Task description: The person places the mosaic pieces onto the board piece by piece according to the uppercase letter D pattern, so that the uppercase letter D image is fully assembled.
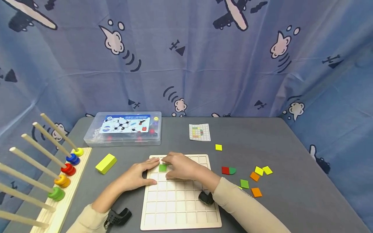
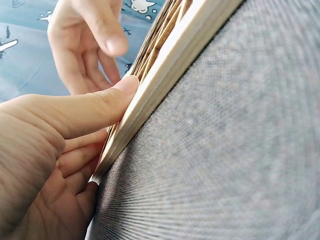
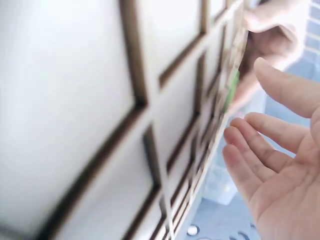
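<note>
A pale wooden grid board (image 1: 172, 207) lies in front of me, with a green square tile (image 1: 163, 168) in a cell near its top left. My left hand (image 1: 135, 177) is at the board's left side, thumb spread from the fingers. In the left wrist view its thumb (image 2: 100, 107) rests on the board's edge (image 2: 165, 75). Over the upper cells, right beside the green tile, is my right hand (image 1: 182, 166). The right wrist view shows that hand's fingers (image 3: 257, 150) loosely extended, with nothing between them and the thumb.
Right of the board lie a red tile (image 1: 225, 170), a green rounded piece (image 1: 232, 171), and several green, orange and yellow squares. A pattern card (image 1: 206, 132) is behind. Leftward stand a yellow block (image 1: 106, 163), a clear plastic case (image 1: 125, 139) and a pegged ring stacker (image 1: 80, 171).
</note>
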Tool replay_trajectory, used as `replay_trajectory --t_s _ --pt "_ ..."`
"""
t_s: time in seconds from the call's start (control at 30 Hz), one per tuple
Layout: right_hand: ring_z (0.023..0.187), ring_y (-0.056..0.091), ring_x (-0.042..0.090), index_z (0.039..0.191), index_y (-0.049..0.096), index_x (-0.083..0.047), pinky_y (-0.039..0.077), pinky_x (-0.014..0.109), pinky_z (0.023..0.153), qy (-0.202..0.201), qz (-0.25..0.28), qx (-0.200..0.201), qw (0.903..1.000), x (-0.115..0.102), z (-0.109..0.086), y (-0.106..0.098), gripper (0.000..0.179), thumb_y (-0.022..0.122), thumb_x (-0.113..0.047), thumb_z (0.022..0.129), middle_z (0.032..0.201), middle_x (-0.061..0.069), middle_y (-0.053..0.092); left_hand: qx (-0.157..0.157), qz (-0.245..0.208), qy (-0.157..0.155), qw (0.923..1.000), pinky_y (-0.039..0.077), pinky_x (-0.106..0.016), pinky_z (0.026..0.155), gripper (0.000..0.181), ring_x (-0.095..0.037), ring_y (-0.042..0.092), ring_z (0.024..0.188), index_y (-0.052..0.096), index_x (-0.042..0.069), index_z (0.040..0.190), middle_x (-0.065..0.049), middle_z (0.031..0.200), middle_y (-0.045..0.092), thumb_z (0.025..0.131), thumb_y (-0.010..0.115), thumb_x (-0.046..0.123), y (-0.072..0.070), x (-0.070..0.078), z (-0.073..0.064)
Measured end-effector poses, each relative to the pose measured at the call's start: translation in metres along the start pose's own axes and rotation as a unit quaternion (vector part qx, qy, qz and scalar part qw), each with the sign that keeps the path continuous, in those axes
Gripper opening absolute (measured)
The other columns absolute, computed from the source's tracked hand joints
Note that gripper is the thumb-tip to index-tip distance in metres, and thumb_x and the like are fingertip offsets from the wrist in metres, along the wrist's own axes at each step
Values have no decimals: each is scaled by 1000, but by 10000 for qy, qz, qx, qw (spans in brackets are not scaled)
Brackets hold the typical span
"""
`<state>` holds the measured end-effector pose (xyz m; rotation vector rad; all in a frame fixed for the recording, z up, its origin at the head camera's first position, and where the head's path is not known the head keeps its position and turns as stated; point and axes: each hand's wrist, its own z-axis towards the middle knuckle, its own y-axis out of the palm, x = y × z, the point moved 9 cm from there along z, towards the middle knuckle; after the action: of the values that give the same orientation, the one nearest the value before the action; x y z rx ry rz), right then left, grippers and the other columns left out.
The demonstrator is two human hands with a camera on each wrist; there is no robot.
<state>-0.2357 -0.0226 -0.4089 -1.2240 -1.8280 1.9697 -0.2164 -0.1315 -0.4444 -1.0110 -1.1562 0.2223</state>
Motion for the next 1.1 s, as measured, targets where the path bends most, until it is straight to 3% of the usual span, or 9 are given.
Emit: replay_trajectory --t_s 0.13,0.33,0.57,0.73,0.9,1.1 --pt "111 58 20 132 56 -6 49 35 94 145 528 251 9982 8 -21 -13 55 74 -24 83 123 6 59 8 -19 -40 10000 31 -56 108 74 -36 29 140 46 7 141 -11 149 39 81 72 41 0 -1 -2" --pt "118 55 26 134 53 -5 48 44 95 334 896 661 9932 30 -64 -31 54 71 -20 85 128 8 57 32 15 -70 10000 31 -55 109 75 -35 30 140 45 8 142 -10 149 39 81 72 43 1 -2 -3" --pt "117 56 29 135 51 -3 49 48 92 642 843 981 9895 72 -126 -44 56 70 -22 86 130 11 56 4 -14 -114 9999 30 -54 109 75 -34 28 141 45 8 142 -9 150 38 81 72 41 1 -1 -1" --pt "113 58 29 131 55 -3 50 48 90 1155 735 1151 9839 104 -175 -50 55 72 -24 84 127 10 59 1 -89 -84 9999 30 -55 109 74 -34 27 141 45 9 142 -8 151 37 81 71 42 1 -1 -1" --pt "110 60 29 126 59 -2 51 47 89 1703 937 1031 9755 130 -209 -48 53 74 -24 81 122 10 61 42 -92 -83 9999 31 -55 108 75 -34 27 141 44 10 143 -8 151 37 81 71 43 1 -3 -3" --pt "102 62 25 121 62 -2 53 41 83 2037 1016 667 9714 146 -225 -38 50 77 -23 78 114 8 64 31 -52 -94 9999 31 -55 108 74 -34 28 141 44 11 143 -8 151 37 82 71 43 1 -2 -2"
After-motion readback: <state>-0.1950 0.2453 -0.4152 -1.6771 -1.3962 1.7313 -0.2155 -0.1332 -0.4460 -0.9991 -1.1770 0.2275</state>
